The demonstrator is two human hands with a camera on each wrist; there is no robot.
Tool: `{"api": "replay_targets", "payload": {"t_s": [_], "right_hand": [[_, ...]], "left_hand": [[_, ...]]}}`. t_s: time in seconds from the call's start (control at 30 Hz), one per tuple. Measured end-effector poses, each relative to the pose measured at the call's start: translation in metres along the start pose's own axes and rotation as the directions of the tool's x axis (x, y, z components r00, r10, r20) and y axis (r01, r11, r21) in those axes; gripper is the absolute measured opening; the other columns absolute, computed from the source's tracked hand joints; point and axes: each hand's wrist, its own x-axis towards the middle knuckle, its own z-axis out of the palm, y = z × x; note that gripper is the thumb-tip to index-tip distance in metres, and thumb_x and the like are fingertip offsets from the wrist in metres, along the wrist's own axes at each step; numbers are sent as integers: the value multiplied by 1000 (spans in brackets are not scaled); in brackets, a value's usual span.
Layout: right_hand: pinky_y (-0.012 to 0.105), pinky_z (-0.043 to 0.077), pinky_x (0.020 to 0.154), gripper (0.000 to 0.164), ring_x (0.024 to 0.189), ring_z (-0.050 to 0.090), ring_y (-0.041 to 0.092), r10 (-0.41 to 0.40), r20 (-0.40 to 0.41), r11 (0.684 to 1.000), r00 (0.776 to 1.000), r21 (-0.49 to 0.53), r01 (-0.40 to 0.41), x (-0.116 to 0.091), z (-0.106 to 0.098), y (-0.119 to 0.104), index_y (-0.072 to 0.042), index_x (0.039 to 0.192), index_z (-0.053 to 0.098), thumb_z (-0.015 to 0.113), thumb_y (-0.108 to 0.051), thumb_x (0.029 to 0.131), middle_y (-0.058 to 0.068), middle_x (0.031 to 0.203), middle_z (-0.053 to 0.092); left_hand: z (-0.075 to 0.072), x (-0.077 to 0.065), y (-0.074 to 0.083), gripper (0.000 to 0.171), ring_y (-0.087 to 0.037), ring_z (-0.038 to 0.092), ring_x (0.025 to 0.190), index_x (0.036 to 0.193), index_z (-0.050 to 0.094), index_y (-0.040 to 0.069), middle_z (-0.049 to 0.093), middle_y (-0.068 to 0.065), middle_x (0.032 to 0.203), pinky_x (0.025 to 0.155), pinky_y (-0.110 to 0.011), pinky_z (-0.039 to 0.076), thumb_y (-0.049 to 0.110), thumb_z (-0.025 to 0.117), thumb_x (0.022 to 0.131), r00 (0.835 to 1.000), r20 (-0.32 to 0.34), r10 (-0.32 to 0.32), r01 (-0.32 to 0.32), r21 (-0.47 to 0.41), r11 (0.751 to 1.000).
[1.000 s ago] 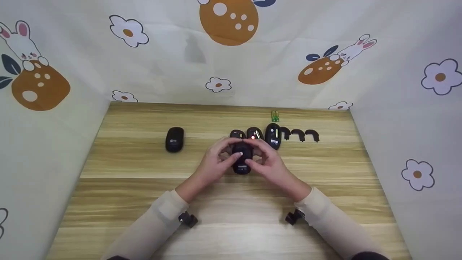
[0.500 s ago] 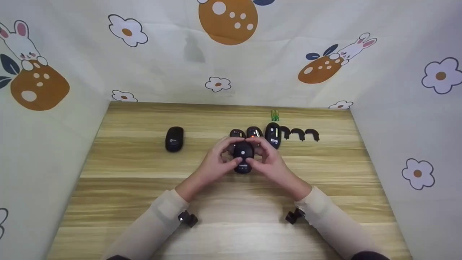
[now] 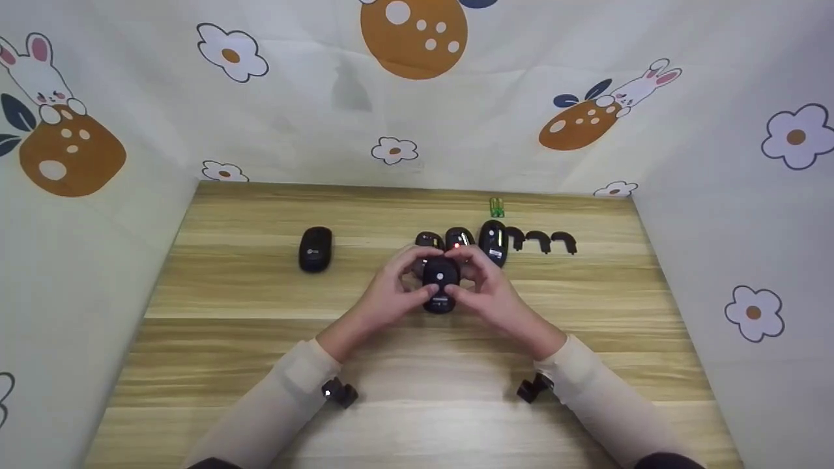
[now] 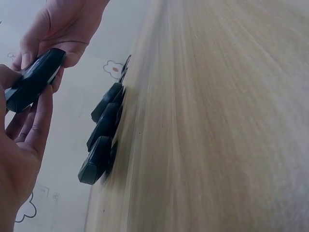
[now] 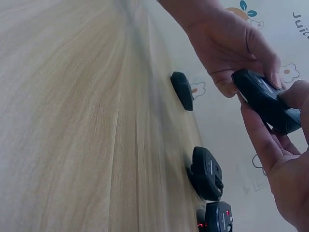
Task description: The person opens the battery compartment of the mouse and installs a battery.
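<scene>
Both hands hold one black computer mouse over the middle of the table, its underside, with a white round spot and a label, turned up. My left hand grips its left side, thumb on the lower part and fingers at the far end. The right hand grips the other side in the same way. The held mouse is lifted off the table in the left wrist view. Just beyond the hands, three black mice stand in a row, undersides up, partly hidden; a red light shows on the middle one.
Another black mouse lies apart at the left, top side up. Several curved black covers lie right of the row. Green batteries lie behind it. Patterned cloth walls the table at the back and sides.
My left thumb has slid down from the white spot to the lower part of the held mouse, uncovering the spot. The mouse has shifted slightly right. Both hands keep their hold.
</scene>
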Motion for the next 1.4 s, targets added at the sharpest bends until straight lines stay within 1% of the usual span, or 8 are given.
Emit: {"api": "replay_targets", "payload": {"t_s": [0.2, 0.37, 0.47, 0.6, 0.8, 0.93, 1.1, 1.4], "right_hand": [[49, 64, 100, 48, 119, 70, 34, -9, -13, 1000, 1000, -19, 9, -1, 1, 0, 0, 139, 59, 78, 8, 95, 20, 138, 64], [56, 62, 102, 46, 118, 72, 34, -27, -10, 998, 1000, -48, 27, 0, 0, 1, 0, 139, 59, 78, 6, 97, 20, 137, 65], [57, 61, 104, 46, 116, 73, 35, -23, -10, 998, 1000, -56, 23, 0, 0, 1, 0, 140, 59, 78, 5, 98, 20, 135, 66], [51, 64, 100, 47, 111, 74, 34, -17, -14, 997, 1000, -79, 15, 0, -1, 1, -2, 142, 59, 78, 3, 99, 20, 132, 68], [43, 67, 91, 49, 113, 74, 33, -44, -18, 996, 999, -80, 42, 1, -1, -1, -1, 144, 60, 77, 5, 98, 17, 140, 62], [43, 65, 96, 49, 116, 72, 33, -95, -38, 991, 995, -102, 90, 3, -2, -2, -3, 143, 64, 79, 6, 97, 16, 134, 61], [42, 61, 101, 46, 111, 68, 38, -165, -58, 975, 985, -161, 154, 4, -4, 0, -5, 140, 67, 80, 4, 97, 15, 127, 62], [33, 60, 90, 45, 95, 64, 24, -211, -110, 954, 971, -241, 180, 5, -9, 1, -5, 139, 67, 81, 1, 97, 11, 118, 68]], "left_hand": [[0, 0, -1, 58, -37, 65, 105, 148, 66, 19, 61, -5, 144, 67, -31, 63, 7, 85, 95, 1000, 10, -7, 7, -11, 1000], [-1, 1, 0, 56, -36, 63, 104, 147, 67, 19, 64, -2, 141, 69, -39, 65, 8, 85, 95, 1000, 14, -2, 2, -13, 1000], [-1, 2, 0, 56, -34, 63, 103, 147, 67, 16, 64, -3, 139, 68, -38, 65, 6, 85, 95, 1000, 17, 2, -1, -24, 1000], [0, 2, -2, 57, -30, 64, 102, 147, 66, 15, 62, -6, 137, 67, -31, 64, 4, 85, 94, 1000, 18, -1, 2, -32, 999], [-1, 3, -1, 56, -32, 65, 103, 146, 66, 15, 63, -7, 138, 65, -30, 62, 4, 84, 94, 1000, 6, -12, 12, -25, 1000], [-2, 4, -2, 55, -31, 64, 107, 146, 67, 14, 63, -8, 141, 65, -30, 61, 6, 85, 94, 1000, 11, -12, 12, -30, 999], [-2, 5, -2, 56, -28, 62, 108, 146, 67, 17, 64, -7, 140, 67, -31, 61, 8, 85, 94, 1000, 14, -12, 12, -4, 1000], [1, 4, -1, 55, -24, 66, 106, 147, 65, 9, 63, -9, 137, 73, -38, 67, 6, 84, 95, 998, 42, -48, 47, 6, 999]]}}
